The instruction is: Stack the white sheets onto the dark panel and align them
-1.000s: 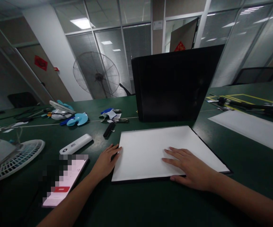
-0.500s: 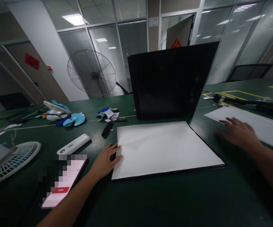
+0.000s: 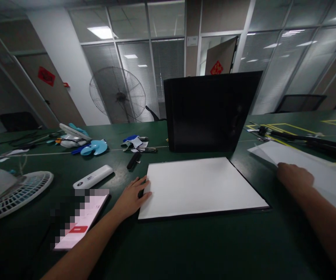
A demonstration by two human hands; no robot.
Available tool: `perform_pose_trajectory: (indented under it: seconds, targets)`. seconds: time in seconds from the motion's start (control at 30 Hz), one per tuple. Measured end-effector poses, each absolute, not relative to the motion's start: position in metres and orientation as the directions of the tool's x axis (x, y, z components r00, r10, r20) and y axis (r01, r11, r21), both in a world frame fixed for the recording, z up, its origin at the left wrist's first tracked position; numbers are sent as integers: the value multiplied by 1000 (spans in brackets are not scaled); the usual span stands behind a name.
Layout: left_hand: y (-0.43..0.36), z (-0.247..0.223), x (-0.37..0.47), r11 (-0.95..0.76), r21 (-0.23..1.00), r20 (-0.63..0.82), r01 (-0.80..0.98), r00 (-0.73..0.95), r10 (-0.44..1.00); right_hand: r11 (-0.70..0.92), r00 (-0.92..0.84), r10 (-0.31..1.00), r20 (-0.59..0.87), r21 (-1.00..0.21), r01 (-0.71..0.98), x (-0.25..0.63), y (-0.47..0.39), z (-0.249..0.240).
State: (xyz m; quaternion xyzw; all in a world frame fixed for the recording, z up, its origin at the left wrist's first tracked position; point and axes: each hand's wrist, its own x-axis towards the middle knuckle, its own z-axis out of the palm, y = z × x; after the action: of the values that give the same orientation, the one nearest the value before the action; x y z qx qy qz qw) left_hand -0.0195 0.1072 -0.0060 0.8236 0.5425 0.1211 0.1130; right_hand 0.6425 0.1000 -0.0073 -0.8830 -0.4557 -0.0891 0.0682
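Observation:
In the middle of the table lies a flat white sheet (image 3: 197, 190) on a thin black-edged base. Behind it a black panel (image 3: 205, 112) stands nearly upright, leaning back a little. My left hand (image 3: 133, 197) rests at the left edge of the white sheet, fingers spread and holding nothing. On the right, my right hand (image 3: 296, 179) is closed on the near edge of a loose white sheet (image 3: 325, 167). That sheet's left end is lifted and bent off the table. The fingertips of my right hand are hidden from view.
Left of my arm are a phone (image 3: 89, 217), a white oblong device (image 3: 93, 177) and a white fan grille (image 3: 36, 190). A black object (image 3: 133, 160), scraps and light-blue fan blades (image 3: 94, 147) lie further back. Black rods (image 3: 307, 138) lie at the far right.
My right hand has come down onto the loose sheet and closed on its edge, and the sheet has risen at its left end. My left hand stays in place. The view has tilted slightly up.

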Motion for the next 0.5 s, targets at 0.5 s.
perform_pose_trajectory:
  seconds: [0.5]
  targets:
    - [111,-11,-21,-397,309,77,864,393,916,-43,39,816,577,-6,999,481,71,32]
